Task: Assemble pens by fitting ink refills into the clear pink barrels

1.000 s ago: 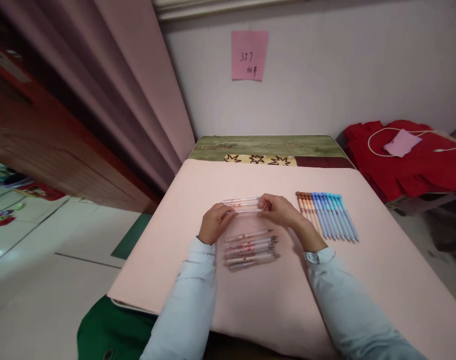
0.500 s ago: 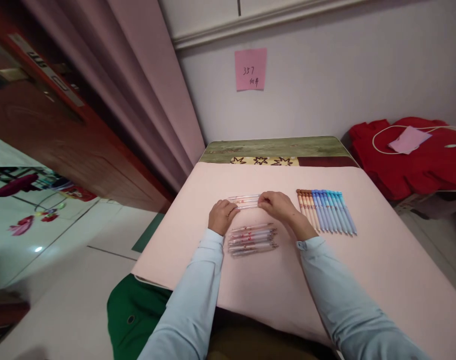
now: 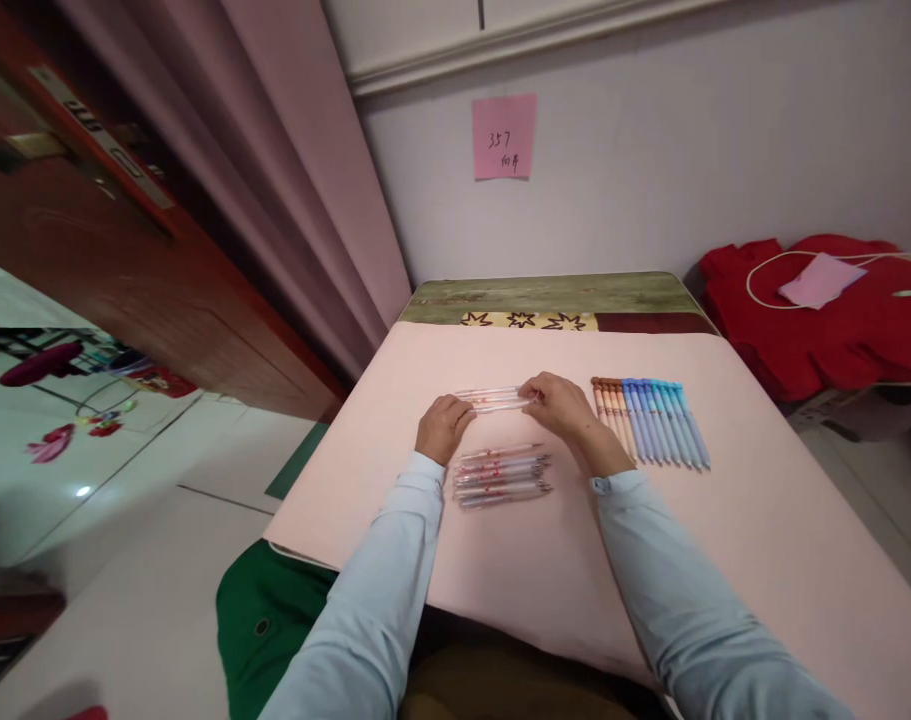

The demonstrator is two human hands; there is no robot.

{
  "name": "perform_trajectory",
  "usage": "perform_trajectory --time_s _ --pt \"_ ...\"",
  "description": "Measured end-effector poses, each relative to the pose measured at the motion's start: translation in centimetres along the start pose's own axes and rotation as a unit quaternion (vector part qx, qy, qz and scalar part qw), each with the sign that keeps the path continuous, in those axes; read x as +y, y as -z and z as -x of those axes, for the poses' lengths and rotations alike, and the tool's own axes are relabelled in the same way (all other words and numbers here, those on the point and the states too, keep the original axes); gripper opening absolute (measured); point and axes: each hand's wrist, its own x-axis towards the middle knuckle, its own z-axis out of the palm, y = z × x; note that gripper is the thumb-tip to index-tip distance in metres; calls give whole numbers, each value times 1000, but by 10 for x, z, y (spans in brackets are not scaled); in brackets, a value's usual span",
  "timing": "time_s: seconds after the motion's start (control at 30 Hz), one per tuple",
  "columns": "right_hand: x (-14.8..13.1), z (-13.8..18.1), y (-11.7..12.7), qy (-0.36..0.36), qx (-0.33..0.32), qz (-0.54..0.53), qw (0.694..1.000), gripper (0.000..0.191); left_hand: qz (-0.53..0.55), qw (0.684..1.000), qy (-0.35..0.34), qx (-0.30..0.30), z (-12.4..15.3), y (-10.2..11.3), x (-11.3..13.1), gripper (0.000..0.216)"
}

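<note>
My left hand (image 3: 443, 427) and my right hand (image 3: 562, 407) are both closed on the ends of a small bunch of clear pens (image 3: 494, 399), held sideways just above the pink table cover (image 3: 650, 540). Just in front of my hands, nearer to me, lies a group of several clear pens with red marks (image 3: 501, 475), side by side. To the right of my right hand a neat row of orange and blue pens (image 3: 650, 420) lies on the cover.
A pink note (image 3: 504, 137) hangs on the wall. A red cloth with a white cable and a pink card (image 3: 822, 310) lies at the right. A curtain and a wooden door are at the left, a green seat (image 3: 264, 625) below.
The camera tilted up, so the view shifted. My hands have stayed on the bunch of clear pens, with the right hand slid slightly to the right along it.
</note>
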Motion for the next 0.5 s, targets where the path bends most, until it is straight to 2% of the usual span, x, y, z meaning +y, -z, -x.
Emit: perform_trajectory --time_s 0.13,0.2,0.3,0.37,0.43,0.5 --pt "-7 1 5 -15 49 -19 999 15 -5 999 15 40 1 -1 2 19" --pt "-10 3 10 -23 -4 -60 998 12 -1 998 35 51 3 2 4 16" --pt "-15 10 17 -29 -167 -127 977 14 52 995 74 45 8 7 9 8" --pt "-17 16 19 -34 -239 -142 960 13 108 989 93 41 15 11 14 8" --pt "-20 22 19 -32 -257 -127 957 11 155 982 102 39 22 14 20 8" --pt "-24 27 19 -19 -235 -93 967 10 186 976 105 36 28 16 25 8"
